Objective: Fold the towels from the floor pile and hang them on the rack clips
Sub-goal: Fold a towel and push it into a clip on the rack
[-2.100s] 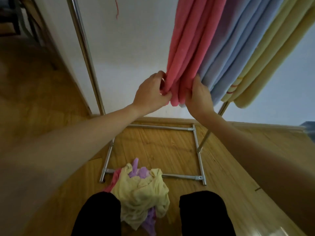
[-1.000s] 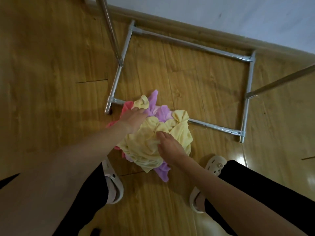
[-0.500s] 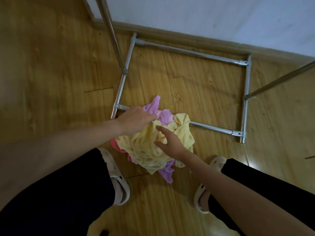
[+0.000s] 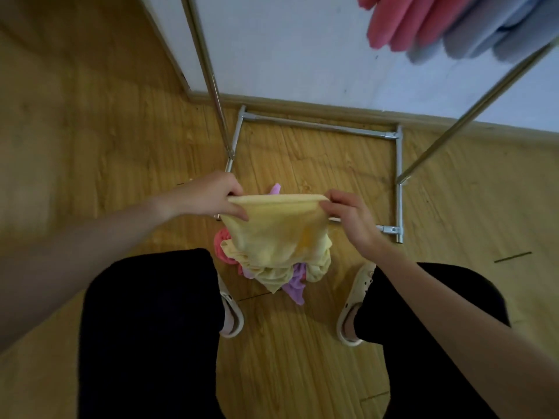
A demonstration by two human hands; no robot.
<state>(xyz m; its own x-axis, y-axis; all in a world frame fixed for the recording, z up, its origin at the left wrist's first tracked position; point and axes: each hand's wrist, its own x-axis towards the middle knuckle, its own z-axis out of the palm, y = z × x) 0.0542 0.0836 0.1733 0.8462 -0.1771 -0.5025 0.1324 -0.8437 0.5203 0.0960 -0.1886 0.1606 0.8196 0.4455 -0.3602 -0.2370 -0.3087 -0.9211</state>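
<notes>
Both hands are clamped on the top hem of a yellow towel [image 4: 272, 234]: the left hand [image 4: 211, 195] pinches the corner at 9 o'clock, the right hand [image 4: 348, 216] the corner at 3 o'clock, the edge drawn taut between them. The towel's lower part trails onto the pile [image 4: 266, 267] on the floor [image 4: 90, 146], between the person's feet, at 6 o'clock from the rack [image 4: 317, 125] base. Pink and blue towels [image 4: 423, 22] hang at 1 o'clock. This looks like the start of a fold, with the towel being lifted clear. Next it likely needs raising free of the pile, shaking flat and doubling over before it goes up to the clips, which are out of view.
</notes>
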